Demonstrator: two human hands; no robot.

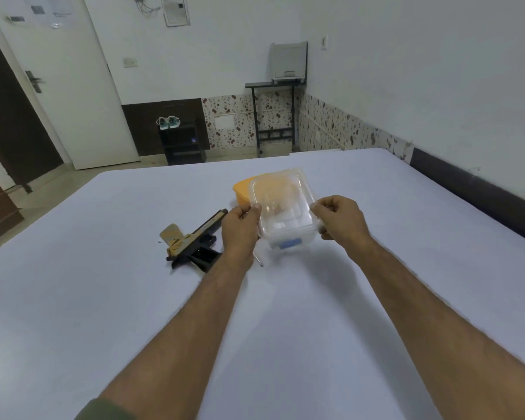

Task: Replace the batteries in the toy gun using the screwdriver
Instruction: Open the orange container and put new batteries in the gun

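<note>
A black and gold toy gun [191, 241] lies on the white table, left of my hands. A thin metal screwdriver tip [259, 261] shows on the table below my left wrist; the rest of it is hidden. A clear plastic box [288, 234] with a blue clip stands in front of me. My left hand [240, 228] and my right hand [338, 218] pinch the two sides of its clear lid [281, 197], which is tilted up over the box. I cannot make out what is inside the box.
An orange container [241, 192] stands behind the clear box. The white table [103, 298] spreads wide on all sides. A dark wall strip [473, 192] runs along the table's right edge. Beyond the far edge are a door, a shoe rack and a small stand.
</note>
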